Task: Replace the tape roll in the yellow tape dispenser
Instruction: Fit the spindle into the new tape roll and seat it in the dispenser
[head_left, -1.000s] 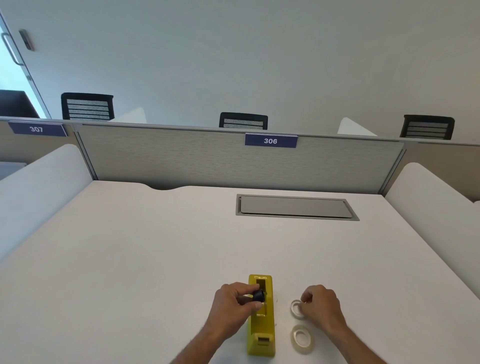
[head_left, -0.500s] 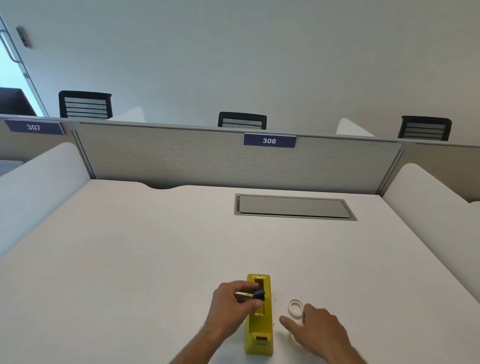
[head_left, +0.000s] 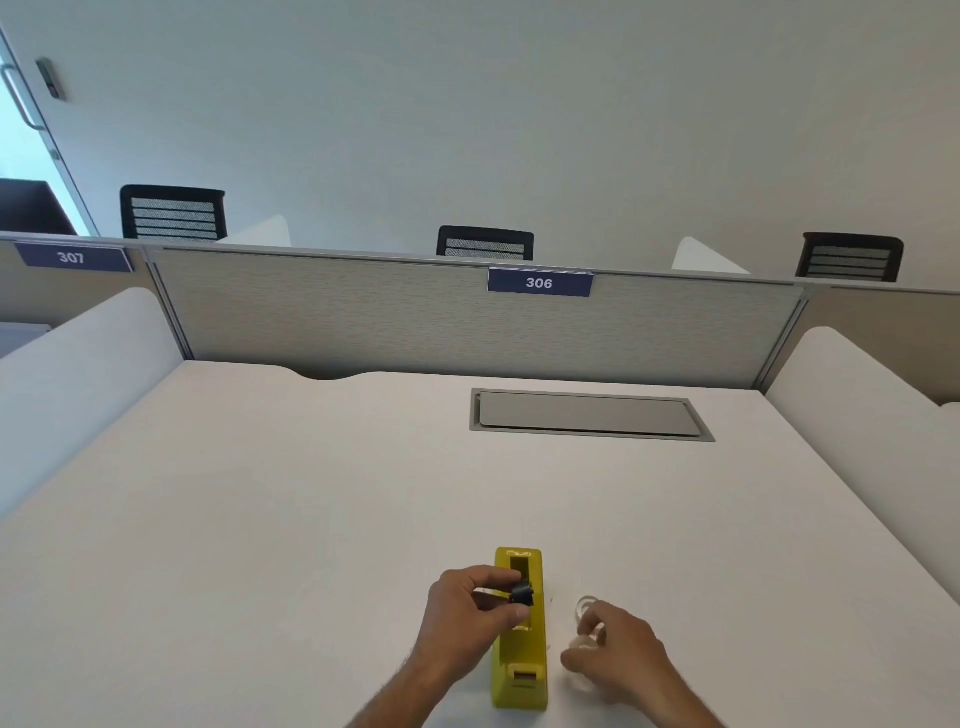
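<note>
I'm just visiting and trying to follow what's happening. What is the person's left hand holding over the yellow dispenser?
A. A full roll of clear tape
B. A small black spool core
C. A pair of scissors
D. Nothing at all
B: the left hand pinches a small black spool core in its fingers, just above the open slot of the yellow dispenser.

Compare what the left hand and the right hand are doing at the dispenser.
The left hand pinches the black spool core over the yellow tape dispenser; the right hand closes on a clear tape roll on the desk. Left hand is above the dispenser, right hand beside it. Both are bare.
</note>
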